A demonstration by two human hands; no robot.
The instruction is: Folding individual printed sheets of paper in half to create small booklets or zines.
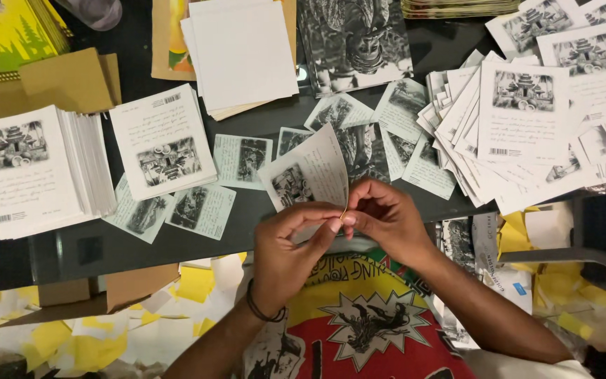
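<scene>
My left hand (290,242) and my right hand (386,219) meet at the near edge of a dark table (177,242). Between their fingertips they pinch the lower corner of a white card (311,172) printed with a black-and-white picture and lines of text. The card stands tilted up and curls back toward the table. A thin yellowish strip (344,215) shows right where the fingertips touch. A dark band circles my left wrist.
A thick stack of the same cards (26,168) lies at the left, another pile (163,140) beside it, and a fanned heap (520,133) at the right. Blank white sheets (241,52) and small picture cards lie behind. Yellow and white paper scraps (71,330) litter the floor.
</scene>
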